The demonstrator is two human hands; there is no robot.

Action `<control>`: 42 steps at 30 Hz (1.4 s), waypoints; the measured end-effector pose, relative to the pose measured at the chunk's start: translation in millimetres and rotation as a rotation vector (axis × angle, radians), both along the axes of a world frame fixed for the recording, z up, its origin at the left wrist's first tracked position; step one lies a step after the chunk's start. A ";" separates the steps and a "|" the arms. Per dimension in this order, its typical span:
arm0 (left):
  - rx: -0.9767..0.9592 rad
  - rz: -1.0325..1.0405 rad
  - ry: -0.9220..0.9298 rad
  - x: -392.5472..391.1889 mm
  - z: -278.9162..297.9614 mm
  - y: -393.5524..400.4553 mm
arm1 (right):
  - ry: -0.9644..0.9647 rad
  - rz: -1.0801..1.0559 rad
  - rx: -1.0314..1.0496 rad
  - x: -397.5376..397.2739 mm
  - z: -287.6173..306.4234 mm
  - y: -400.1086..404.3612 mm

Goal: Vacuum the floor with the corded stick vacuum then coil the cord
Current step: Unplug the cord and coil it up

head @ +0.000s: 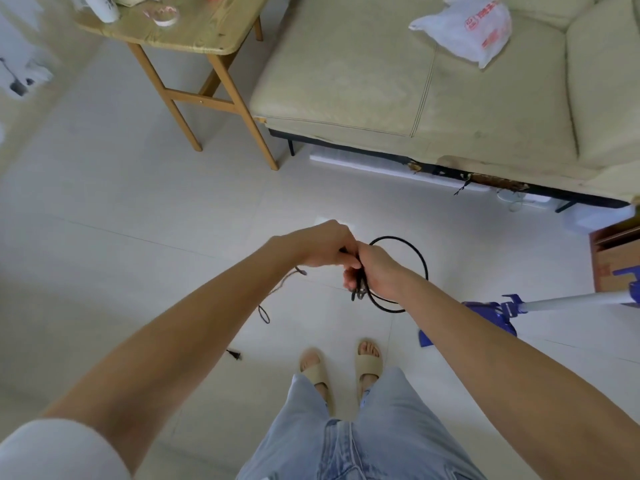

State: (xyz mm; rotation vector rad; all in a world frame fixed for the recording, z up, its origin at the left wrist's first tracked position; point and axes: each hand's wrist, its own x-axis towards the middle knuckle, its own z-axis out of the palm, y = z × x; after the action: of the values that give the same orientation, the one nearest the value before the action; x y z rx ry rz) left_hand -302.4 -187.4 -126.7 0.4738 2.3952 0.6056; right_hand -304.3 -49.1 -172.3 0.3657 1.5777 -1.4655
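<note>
The right hand (pixel 375 271) is curled tight round a bunch of black cord (pixel 420 261), loops gathered in its fist, one round loop standing out past the knuckles and short ends hanging below. The left hand (pixel 322 245) meets it knuckle to knuckle, fingers pinching the same cord where it feeds into the bunch. Both forearms reach out bare and nearly straight, meeting over the pale tiled floor (pixel 121 209). From the left hand the loose cord trails down to the plug (pixel 234 355) lying near the person's sandalled feet. The blue stick vacuum (pixel 498 311) lies tilted just right of the arm. Beyond are a cream sofa (pixel 381 81) and a wooden side table (pixel 207 32).
</note>
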 end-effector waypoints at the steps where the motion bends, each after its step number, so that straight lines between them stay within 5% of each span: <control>1: -0.003 0.007 -0.009 -0.7 0.1 -2.5 | -0.015 0.014 0.000 0.8 0.0 1.0; 6: -0.042 0.016 -0.119 8.4 -16.1 -24.2 | -0.026 0.095 0.083 -9.0 -2.0 20.7; 11: -0.287 0.182 -0.206 45.0 -66.4 -84.1 | 0.073 0.053 0.058 -20.3 1.3 69.8; 13: -0.139 0.401 -0.114 53.0 -71.2 -87.7 | 0.158 0.120 0.168 -17.2 -0.1 79.3; 15: 0.206 0.698 -0.021 48.8 -59.1 -70.3 | 0.242 0.092 0.292 -9.3 -4.9 74.8; 18: 0.675 0.952 -0.079 31.4 -26.7 -29.5 | 0.200 -0.144 0.160 2.7 -7.2 55.6; 21: 0.801 1.054 -0.176 23.8 -16.4 -9.6 | 0.104 -0.196 -0.028 5.1 5.7 42.2; 27: 0.328 1.000 -0.265 60.8 -77.4 -32.4 | 0.076 -0.315 -0.298 -14.4 27.6 47.4; 36: 0.138 0.733 -0.335 104.6 -109.9 -12.5 | 0.227 -0.766 -0.218 -33.6 29.2 41.7; 42: -0.266 0.431 -0.378 109.6 -114.7 -10.6 | 0.325 -0.814 -0.091 -48.4 28.6 48.2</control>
State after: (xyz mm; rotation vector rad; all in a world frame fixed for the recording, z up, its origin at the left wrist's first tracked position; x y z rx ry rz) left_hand -192.9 -198.1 -241.4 -0.2599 2.1696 0.4917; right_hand -352.7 -1.0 -143.7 0.8131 1.6897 -2.2975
